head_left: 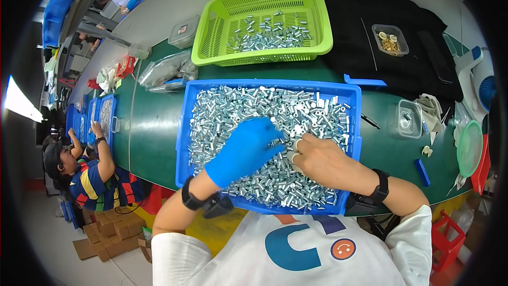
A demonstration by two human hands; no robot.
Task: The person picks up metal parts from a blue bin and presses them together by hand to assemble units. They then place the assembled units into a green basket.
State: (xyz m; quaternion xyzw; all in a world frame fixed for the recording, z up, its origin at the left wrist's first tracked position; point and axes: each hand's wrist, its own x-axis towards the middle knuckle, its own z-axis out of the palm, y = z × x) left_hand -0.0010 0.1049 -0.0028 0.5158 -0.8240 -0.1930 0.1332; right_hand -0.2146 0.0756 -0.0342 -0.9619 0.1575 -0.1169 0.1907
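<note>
A blue tray (182, 127) in front of me holds a thick layer of small silver metal sleeves (227, 108). My left hand (244, 151), in a blue glove, is over the middle of this layer. Its fingers are bent and bunched toward the right, and what they hold, if anything, is hidden. Close beside it on the right, my right hand (328, 163) is bare except for pale covers on some fingertips. Those fingers curl down among the sleeves with the tips drawn together; I cannot make out a piece between them.
Behind the tray stands a green basket (198, 47) with more silver sleeves. Plastic bags (166, 71) lie to its left. On black cloth (349, 16) rests a tub of brass-coloured parts (390, 45). A pen (370, 122) and a clear box (408, 119) are right. A co-worker (95, 172) works at left.
</note>
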